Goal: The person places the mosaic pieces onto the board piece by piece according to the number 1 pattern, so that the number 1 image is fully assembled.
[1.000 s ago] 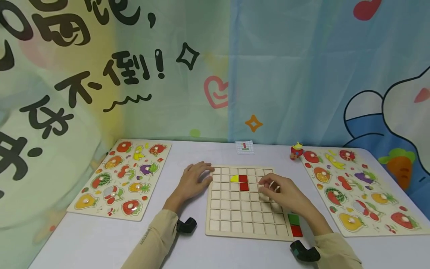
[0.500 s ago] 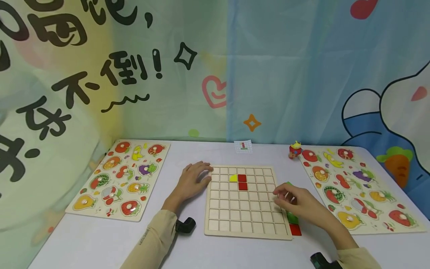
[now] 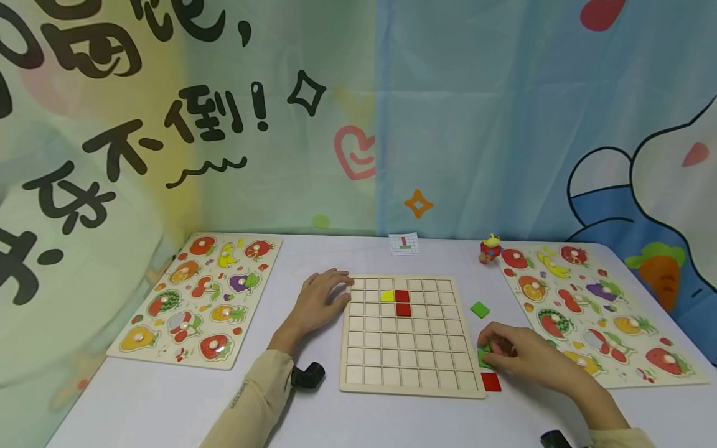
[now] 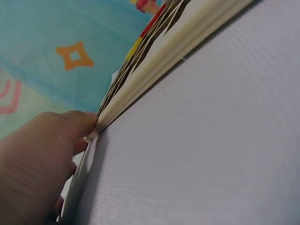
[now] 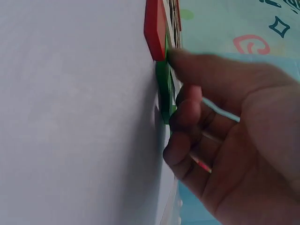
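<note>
A pale wooden grid board [image 3: 400,358] lies in the middle of the table. In its upper rows sit a yellow rounded tile [image 3: 387,297] and two red tiles [image 3: 403,310]. My left hand [image 3: 319,305] rests at the board's upper left corner, fingers extended, with the thumb against the side edge in the left wrist view. Just right of the board, my right hand [image 3: 518,348] has thumb and curled fingertips on either side of a green tile [image 5: 164,89], gripping it low at the table and partly hiding it.
A loose red tile [image 3: 491,382] lies nearer me, and another green tile [image 3: 480,309] farther back. Fruit puzzle boards stand left [image 3: 193,298] and right [image 3: 594,317]. A small toy figure [image 3: 490,249] and a printed grid card [image 3: 404,244] are at the back.
My right hand has moved from over the board's right part, rightward and toward me, to the green tile beside it. The farther green tile has come into view. The left hand stays put.
</note>
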`<state>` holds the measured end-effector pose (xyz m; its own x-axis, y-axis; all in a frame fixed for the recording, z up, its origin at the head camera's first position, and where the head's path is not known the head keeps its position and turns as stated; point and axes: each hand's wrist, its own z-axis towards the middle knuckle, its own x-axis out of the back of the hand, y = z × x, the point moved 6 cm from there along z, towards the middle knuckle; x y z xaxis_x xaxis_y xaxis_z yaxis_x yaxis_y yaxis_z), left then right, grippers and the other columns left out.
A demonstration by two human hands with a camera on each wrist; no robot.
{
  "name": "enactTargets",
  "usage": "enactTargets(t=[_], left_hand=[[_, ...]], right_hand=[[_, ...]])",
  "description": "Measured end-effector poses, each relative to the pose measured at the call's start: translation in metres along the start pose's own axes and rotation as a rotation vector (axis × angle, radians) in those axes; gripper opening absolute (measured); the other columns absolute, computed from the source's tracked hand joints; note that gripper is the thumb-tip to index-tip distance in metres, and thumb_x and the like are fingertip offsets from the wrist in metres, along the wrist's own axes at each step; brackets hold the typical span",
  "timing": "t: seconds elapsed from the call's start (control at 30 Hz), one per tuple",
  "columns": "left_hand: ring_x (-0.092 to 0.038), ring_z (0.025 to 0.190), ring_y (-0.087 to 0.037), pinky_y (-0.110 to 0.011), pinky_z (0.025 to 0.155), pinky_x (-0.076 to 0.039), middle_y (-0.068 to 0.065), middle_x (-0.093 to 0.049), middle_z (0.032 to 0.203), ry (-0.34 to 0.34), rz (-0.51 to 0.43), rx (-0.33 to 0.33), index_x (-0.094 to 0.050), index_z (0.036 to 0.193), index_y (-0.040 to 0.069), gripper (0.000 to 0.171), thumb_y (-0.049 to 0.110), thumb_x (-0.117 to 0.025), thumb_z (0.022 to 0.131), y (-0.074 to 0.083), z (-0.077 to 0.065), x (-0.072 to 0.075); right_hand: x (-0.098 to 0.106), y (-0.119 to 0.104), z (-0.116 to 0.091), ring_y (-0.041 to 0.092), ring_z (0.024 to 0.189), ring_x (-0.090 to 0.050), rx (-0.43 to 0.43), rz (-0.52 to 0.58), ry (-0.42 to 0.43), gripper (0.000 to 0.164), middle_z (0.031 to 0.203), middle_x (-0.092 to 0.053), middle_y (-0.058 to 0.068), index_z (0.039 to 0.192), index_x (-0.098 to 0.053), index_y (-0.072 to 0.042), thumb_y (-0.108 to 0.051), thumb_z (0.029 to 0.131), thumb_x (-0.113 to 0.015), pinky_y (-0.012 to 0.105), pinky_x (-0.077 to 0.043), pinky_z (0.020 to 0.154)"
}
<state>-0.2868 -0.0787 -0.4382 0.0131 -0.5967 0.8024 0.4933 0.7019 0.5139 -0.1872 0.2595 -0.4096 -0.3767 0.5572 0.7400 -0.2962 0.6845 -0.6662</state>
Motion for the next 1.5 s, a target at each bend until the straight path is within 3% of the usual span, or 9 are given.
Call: enactTargets(t=[0.33, 0.57, 0.7, 1.0, 1.3, 1.5], left_hand=[[-0.041, 0.136, -0.028, -0.055, 0.113, -0.022, -0.004, -0.056, 0.136, 0.008, -0.006, -0.001, -0.061, 0.118, 0.019, 0.028, 0.028, -0.060, 0.091, 0.000, -0.001, -0.001], [-0.041, 0.136, -0.028, -0.054, 0.114, -0.021, -0.005, -0.056, 0.136, 0.007, -0.002, -0.002, -0.061, 0.119, 0.019, 0.029, 0.029, -0.059, 0.092, -0.001, -0.001, 0.001], [-0.041, 0.136, -0.028, -0.055, 0.113, -0.022, -0.005, -0.056, 0.136, 0.010, -0.008, 0.000, -0.061, 0.118, 0.018, 0.028, 0.028, -0.059, 0.092, -0.002, -0.001, 0.000], [-0.041, 0.136, -0.028, -0.055, 0.113, -0.022, -0.005, -0.056, 0.136, 0.014, -0.001, -0.014, -0.061, 0.119, 0.019, 0.029, 0.029, -0.059, 0.092, -0.001, 0.000, 0.000], [-0.041, 0.136, -0.028, -0.055, 0.113, -0.022, -0.005, -0.056, 0.135, 0.009, -0.003, -0.013, -0.061, 0.118, 0.018, 0.029, 0.029, -0.060, 0.091, 0.000, -0.001, 0.000], [-0.041, 0.136, -0.028, -0.055, 0.113, -0.022, -0.005, -0.056, 0.135, 0.006, 0.003, -0.012, -0.061, 0.119, 0.018, 0.029, 0.029, -0.059, 0.092, 0.000, 0.000, 0.000]], right_hand=[[0.012, 0.006, 0.006, -0.001, 0.066, -0.048, -0.062, -0.150, 0.144, 0.010, 0.076, -0.051, -0.006, 0.096, -0.061, -0.015, -0.021, 0.089, -0.065, 0.019, -0.041, 0.057], [0.006, 0.001, -0.001, 0.001, 0.065, -0.048, 0.036, -0.027, 0.053, 0.015, 0.075, -0.052, -0.007, 0.100, -0.060, -0.014, -0.027, 0.092, -0.061, 0.019, -0.043, 0.055], [0.001, -0.002, -0.009, 0.001, 0.065, -0.047, 0.044, 0.026, -0.006, 0.018, 0.077, -0.051, -0.007, 0.102, -0.060, -0.014, -0.028, 0.090, -0.063, 0.020, -0.040, 0.053], [-0.009, 0.002, -0.026, 0.001, 0.063, -0.045, -0.038, 0.016, -0.066, 0.030, 0.078, -0.049, -0.004, 0.103, -0.059, -0.015, -0.036, 0.084, -0.069, 0.020, -0.036, 0.052], [-0.012, 0.001, -0.030, 0.005, 0.065, -0.047, -0.018, 0.056, -0.112, 0.034, 0.080, -0.048, -0.001, 0.105, -0.058, -0.013, -0.033, 0.081, -0.072, 0.021, -0.037, 0.052], [-0.011, 0.001, -0.031, 0.001, 0.064, -0.047, 0.030, 0.010, -0.091, 0.029, 0.078, -0.050, -0.005, 0.099, -0.057, -0.015, -0.035, 0.083, -0.071, 0.020, -0.038, 0.051]])
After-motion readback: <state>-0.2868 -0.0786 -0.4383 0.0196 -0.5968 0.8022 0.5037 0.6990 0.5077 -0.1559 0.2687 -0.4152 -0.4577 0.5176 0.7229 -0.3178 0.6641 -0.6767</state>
